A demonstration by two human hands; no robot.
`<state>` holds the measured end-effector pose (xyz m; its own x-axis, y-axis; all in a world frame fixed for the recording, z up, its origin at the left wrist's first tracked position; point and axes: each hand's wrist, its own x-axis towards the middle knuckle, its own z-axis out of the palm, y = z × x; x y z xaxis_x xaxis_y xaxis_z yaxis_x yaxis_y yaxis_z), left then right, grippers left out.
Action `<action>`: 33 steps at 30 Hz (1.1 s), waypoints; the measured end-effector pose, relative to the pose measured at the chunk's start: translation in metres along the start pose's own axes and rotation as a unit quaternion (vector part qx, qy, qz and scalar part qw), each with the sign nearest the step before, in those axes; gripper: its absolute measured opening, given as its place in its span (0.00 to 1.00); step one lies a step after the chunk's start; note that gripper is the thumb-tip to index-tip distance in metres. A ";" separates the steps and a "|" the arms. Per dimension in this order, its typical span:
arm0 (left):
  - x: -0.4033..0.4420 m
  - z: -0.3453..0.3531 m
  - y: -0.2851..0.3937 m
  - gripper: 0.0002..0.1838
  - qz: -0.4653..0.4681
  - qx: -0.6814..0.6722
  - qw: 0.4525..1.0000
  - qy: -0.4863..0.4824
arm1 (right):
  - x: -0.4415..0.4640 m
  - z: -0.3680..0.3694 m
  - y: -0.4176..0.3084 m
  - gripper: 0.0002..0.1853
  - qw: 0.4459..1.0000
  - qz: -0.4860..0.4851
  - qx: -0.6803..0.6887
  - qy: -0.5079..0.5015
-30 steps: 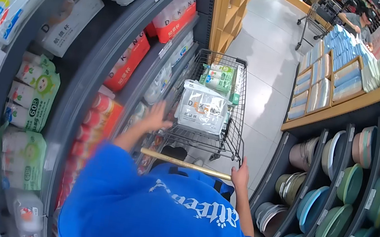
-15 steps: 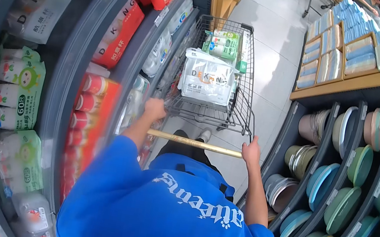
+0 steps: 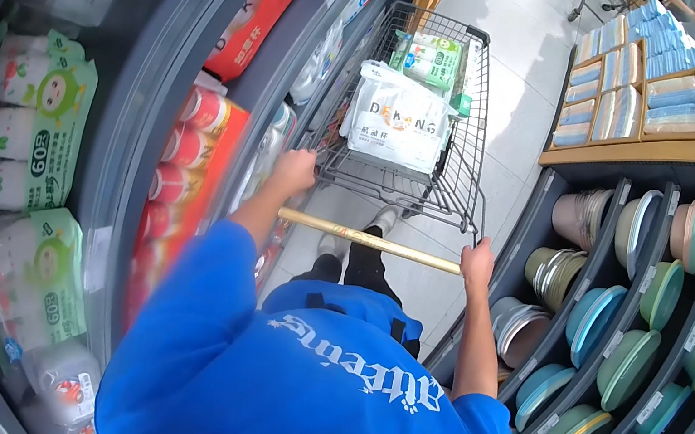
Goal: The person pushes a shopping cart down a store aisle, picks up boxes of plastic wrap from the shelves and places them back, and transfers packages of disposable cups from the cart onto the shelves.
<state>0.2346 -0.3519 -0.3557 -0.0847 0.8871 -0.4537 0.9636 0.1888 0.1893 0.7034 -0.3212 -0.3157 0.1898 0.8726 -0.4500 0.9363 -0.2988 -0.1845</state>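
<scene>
My left hand point(image 3: 301, 170) is closed round the left side of the shopping cart's point(image 3: 476, 147) handle frame, near the end of the gold-coloured push bar point(image 3: 362, 238). At the bar's right end, my right hand point(image 3: 476, 264) grips the other side of the frame. Inside the wire basket lies a white pack of cups point(image 3: 393, 137) printed "DEKANG". Behind it sits a green-and-white plastic pack point(image 3: 429, 58), and a small green box point(image 3: 461, 105) rests at the basket's right side.
Shelves on the left carry green packs point(image 3: 46, 121) and red cup packs point(image 3: 195, 136). To the right stand racks of bins point(image 3: 580, 215) and coloured basins point(image 3: 628, 367), below a wooden display of folded cloths point(image 3: 669, 105). Tiled floor point(image 3: 511, 37) runs ahead; part of another cart point(image 3: 599, 6) shows at the top.
The cart and both hands appear slightly higher and further right in view. The left shelves have shifted, and my feet have changed position under the bar. Both hands keep their hold.
</scene>
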 end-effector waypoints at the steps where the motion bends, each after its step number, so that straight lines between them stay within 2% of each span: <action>1: -0.006 0.002 -0.001 0.15 0.007 0.002 1.000 0.001 | -0.006 0.004 0.003 0.19 1.000 -0.004 0.001 0.002; 7: -0.034 0.019 -0.003 0.16 0.013 -0.016 1.000 0.002 | -0.035 0.006 0.009 0.19 0.999 0.031 -0.011 0.022; 11: -0.036 0.037 -0.006 0.17 0.025 -0.038 0.998 0.037 | -0.038 0.011 0.019 0.21 0.998 0.061 -0.016 0.026; 17: -0.046 0.044 -0.010 0.13 0.053 -0.045 0.995 0.076 | -0.052 0.019 0.025 0.23 0.994 0.093 -0.007 0.051; 23: -0.060 0.050 -0.012 0.11 0.067 -0.069 0.990 0.099 | -0.077 0.021 0.028 0.20 0.993 0.102 0.004 0.065; 26: -0.079 0.036 -0.009 0.11 0.040 -0.093 0.992 0.079 | -0.089 0.028 0.031 0.19 0.992 0.097 -0.007 0.077; 33: -0.095 0.048 -0.006 0.12 0.066 -0.055 0.994 0.065 | -0.115 0.036 0.045 0.19 0.989 0.125 -0.012 0.084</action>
<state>0.2493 -0.4575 -0.3559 0.0019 0.9527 -0.3040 0.9354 0.1057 0.3373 0.7135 -0.4490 -0.3039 0.4602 0.8252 -0.3274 0.8607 -0.5051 -0.0634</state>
